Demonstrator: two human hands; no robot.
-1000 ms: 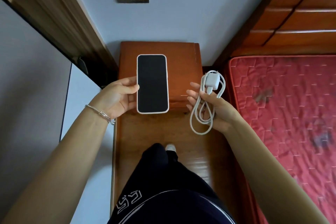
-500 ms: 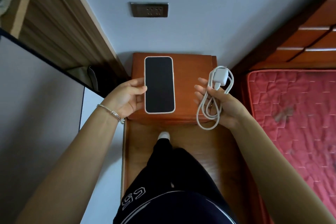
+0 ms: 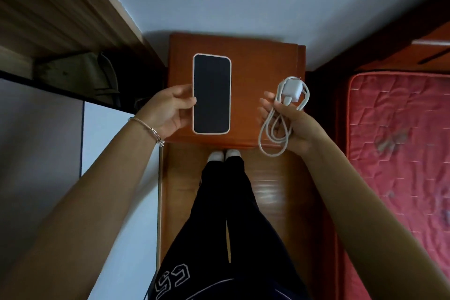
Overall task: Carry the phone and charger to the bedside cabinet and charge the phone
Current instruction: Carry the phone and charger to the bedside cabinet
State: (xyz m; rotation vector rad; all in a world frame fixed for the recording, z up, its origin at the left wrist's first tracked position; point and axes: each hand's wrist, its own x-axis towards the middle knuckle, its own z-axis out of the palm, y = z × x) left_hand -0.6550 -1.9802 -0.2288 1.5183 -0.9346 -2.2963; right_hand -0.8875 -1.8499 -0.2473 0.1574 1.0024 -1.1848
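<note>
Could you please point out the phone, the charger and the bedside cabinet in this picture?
phone (image 3: 211, 94): head view, the middle of its dark screen.
charger (image 3: 292, 91): head view, its white plug block.
bedside cabinet (image 3: 258, 63): head view, a bare part of its wooden top.

Head view under dim, diffuse indoor light with a cool cast. The pale wall (image 3: 267, 2) is the brightest area; a soft shadow falls on it just above the bedside cabinet (image 3: 263, 61). A faint glare streak marks the glossy wooden floor (image 3: 270, 192). The white charger (image 3: 292, 91) stands out clearly, while the phone (image 3: 211, 94) screen and the black trousers (image 3: 231, 226) read as flat dark areas. Wide-angle distortion swells the forearms (image 3: 97, 214) toward the lower corners and tilts the shelf (image 3: 60, 7) edge. Detail is soft throughout, softest at the edges.
</note>
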